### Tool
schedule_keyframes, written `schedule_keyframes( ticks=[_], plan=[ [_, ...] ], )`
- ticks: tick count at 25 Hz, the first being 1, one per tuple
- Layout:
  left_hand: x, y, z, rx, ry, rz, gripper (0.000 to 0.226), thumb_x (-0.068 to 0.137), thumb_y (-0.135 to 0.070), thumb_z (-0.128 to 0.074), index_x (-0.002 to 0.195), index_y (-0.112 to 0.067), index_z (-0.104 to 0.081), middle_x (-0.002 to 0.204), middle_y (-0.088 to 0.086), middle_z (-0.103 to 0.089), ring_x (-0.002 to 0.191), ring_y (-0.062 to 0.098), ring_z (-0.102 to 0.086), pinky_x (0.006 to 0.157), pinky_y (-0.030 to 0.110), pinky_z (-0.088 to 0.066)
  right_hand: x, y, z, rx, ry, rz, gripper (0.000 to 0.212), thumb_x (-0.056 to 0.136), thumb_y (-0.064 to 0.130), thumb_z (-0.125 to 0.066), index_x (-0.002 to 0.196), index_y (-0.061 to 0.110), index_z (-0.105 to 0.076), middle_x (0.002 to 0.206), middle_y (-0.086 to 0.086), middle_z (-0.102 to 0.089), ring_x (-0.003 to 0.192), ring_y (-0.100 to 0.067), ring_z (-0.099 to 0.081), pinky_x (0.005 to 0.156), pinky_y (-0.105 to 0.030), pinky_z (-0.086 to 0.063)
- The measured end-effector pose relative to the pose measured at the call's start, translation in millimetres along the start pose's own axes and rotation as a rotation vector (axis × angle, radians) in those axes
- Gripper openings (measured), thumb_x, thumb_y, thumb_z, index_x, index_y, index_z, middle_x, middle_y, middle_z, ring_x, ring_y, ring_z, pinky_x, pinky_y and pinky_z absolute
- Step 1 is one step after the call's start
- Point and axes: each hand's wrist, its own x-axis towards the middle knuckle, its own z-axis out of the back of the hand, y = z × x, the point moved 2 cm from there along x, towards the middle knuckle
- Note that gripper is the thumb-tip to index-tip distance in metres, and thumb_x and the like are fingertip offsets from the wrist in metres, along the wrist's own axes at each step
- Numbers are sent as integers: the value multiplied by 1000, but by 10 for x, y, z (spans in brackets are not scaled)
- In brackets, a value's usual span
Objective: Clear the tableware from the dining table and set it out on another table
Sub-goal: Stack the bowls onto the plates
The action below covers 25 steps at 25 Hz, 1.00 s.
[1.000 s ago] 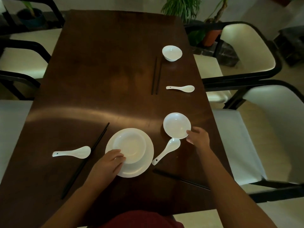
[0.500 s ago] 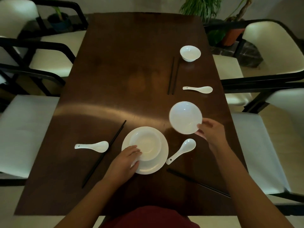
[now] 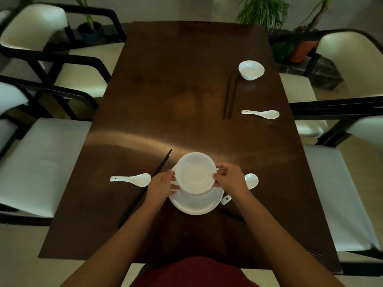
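- Both hands are clamping on the white bowl (image 3: 194, 172): left hand (image 3: 160, 186) is pinching its left rim, right hand (image 3: 230, 180) its right rim, w/ fingertips curling over the edge.
- Bowl is hovering over the plate (image 3: 195, 200) at the near-centre of the dark desk (image 3: 165, 90); whether a 2nd bowl is sitting under it, can't tell, the held one is hiding that spot.
- Handling guess: glazed ceramic, so stiff, smooth and prob. slippery, light enough for one hand but chipping easily if it's knocking against the plate. Rim grip from opposite sides is looking steady; a thumb inside w/ fingers under the wall would be gripping firmer.
- Plate is looking wide and shallow, best taken from under its rim w/ both hands once it's stacked.
- Still lying on the desk: near-left spoon (image 3: 132, 180) beside slanted chopsticks (image 3: 145, 189), a spoon (image 3: 250, 181) partly behind the right hand, far bowl (image 3: 251, 70), far chopsticks (image 3: 229, 97) and far spoon (image 3: 262, 114).
- Spoons are looking small and slick; pinching at the handle seems safest.
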Motion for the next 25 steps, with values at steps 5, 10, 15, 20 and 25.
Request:
schedule_keyframes(
  ticks=[5, 10, 15, 20, 25],
  plan=[
    [20, 92, 25, 112, 26, -117, 21, 88, -12, -60, 107, -6, -64, 93, 10, -67, 69, 13, -67, 57, 19, -55, -25, -127, -24, -71, -26, -19, 32, 82, 1, -61, 112, 10, -66, 85, -8, -68, 69, -22, -68, 79, -39, -58],
    [56, 113, -8, 76, 5, -83, 19, 83, -5, -64, 101, -7, -66, 77, -2, -66, 66, 12, -66, 51, 15, -53, -35, -141, -65, -196, -107, 13, 41, 80, 6, -59, 118, 20, -64, 85, -6, -68, 78, -23, -64, 81, -32, -52],
    [66, 90, 24, 161, 38, -136, 25, 82, -7, -64, 107, -4, -65, 81, 3, -66, 71, 16, -66, 63, 23, -56, -46, -143, -77, -72, -50, -76, 38, 83, 6, -61, 120, 12, -61, 104, -13, -69, 85, -30, -68, 83, -45, -56],
    [31, -312, 96, 533, 7, -499, 29, 84, -17, -62, 113, -13, -63, 101, 2, -66, 90, 16, -60, 85, 28, -46, -86, -4, 171, -61, -150, -42, 19, 83, 10, -59, 100, 11, -67, 94, -8, -70, 92, -26, -66, 91, -44, -52],
    [106, -1088, -203, 764, 79, -848, 33, 85, -19, -62, 117, -12, -60, 112, 6, -64, 98, 16, -59, 86, 23, -41, 12, 377, 674, -241, -221, 161, 23, 84, 17, -58, 106, 18, -66, 106, -1, -68, 92, -12, -59, 81, -21, -43]
  ],
)
